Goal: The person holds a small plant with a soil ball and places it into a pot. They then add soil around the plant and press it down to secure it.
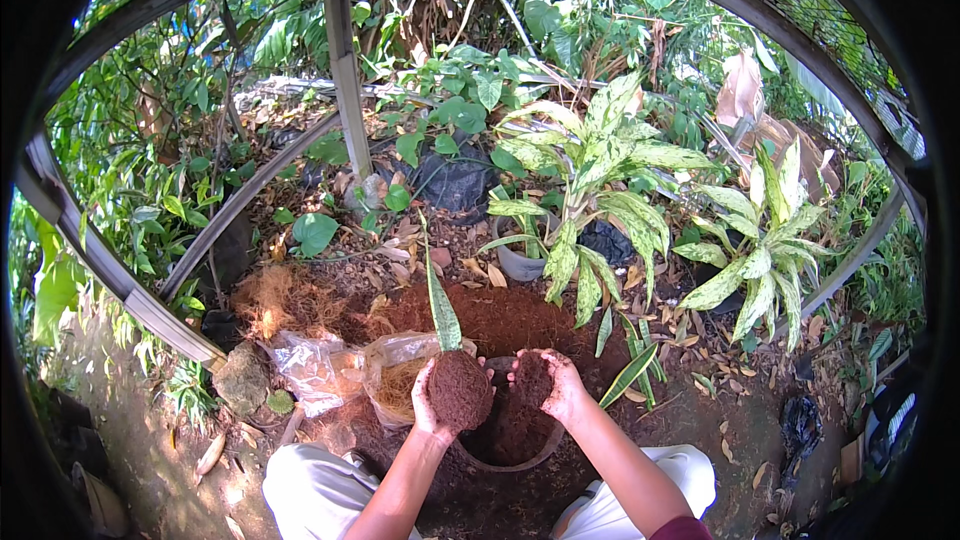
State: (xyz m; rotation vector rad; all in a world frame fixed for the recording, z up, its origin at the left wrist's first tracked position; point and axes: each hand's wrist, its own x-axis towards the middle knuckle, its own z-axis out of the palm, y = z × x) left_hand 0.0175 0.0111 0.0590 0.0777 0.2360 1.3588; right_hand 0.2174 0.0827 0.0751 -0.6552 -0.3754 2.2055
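My left hand (426, 406) cups a rounded ball of brown fibrous soil (461, 394). A single mottled green snake plant leaf (442, 307) rises from behind that ball and seems rooted in it. In my right hand (564, 386) lies a loose handful of dark soil (532, 382), and crumbs cling to the fingers. Both hands are over a round pot (553, 444) between my knees. Dark soil partly fills the pot, and the hands hide its far rim.
Clear plastic bags (311, 371) with brown fibre lie left of the pot, near a stone (242, 379). Reddish soil (491, 315) is heaped beyond. Yellow-edged snake plant leaves (631, 375) lie at right. A variegated leafy plant (592, 157) and a grey pot (521, 264) stand farther back.
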